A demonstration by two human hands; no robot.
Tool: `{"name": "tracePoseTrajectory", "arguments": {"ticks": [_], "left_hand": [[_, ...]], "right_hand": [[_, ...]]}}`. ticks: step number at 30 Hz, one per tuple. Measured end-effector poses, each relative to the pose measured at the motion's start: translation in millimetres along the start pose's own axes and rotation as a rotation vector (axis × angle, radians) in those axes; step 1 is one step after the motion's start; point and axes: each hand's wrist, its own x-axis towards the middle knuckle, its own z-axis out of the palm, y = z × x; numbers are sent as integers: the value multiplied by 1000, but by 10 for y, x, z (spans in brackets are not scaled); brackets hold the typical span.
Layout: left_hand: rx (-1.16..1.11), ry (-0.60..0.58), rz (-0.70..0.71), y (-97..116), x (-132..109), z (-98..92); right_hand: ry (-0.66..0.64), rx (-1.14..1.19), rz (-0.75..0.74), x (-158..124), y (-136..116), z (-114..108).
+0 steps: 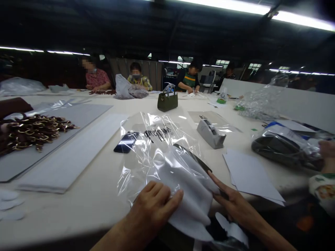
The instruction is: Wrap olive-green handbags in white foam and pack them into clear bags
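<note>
A clear plastic bag with black lettering lies spread on the table in front of me. My left hand is closed on its near edge, thumb stretched to the right. Partly inside the bag is a dark green item, apparently a handbag, with a soft white sheet over it. My right hand grips that item at its right side, index finger along its dark edge. Its lower part hangs toward me past the table edge, next to white, plastic-covered pieces. The right hand's lower fingers are hidden.
A grey tape dispenser, white sheets and a dark blue phone-like object lie nearby. A green handbag stands farther back. Brown straps with gold clasps lie left. At right, another person's hand holds a plastic-wrapped dark bag.
</note>
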Motion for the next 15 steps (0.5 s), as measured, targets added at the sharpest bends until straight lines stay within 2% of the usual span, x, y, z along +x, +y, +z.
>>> {"name": "tracePoseTrajectory", "arguments": {"ticks": [4, 8, 12, 14, 15], "left_hand": [[178, 122, -282, -283, -301, -114], [324, 113, -675, -491, -696, -69], [77, 15, -1175, -429, -920, 187], [-52, 20, -1309, -328, -950, 325], [-103, 41, -1317, -273, -951, 384]], "right_hand": [[21, 54, -5, 0, 106, 28], [61, 150, 30, -35, 160, 69], [97, 268, 71, -65, 254, 118], [127, 324, 92, -77, 324, 150], [148, 353, 113, -84, 360, 167]]}}
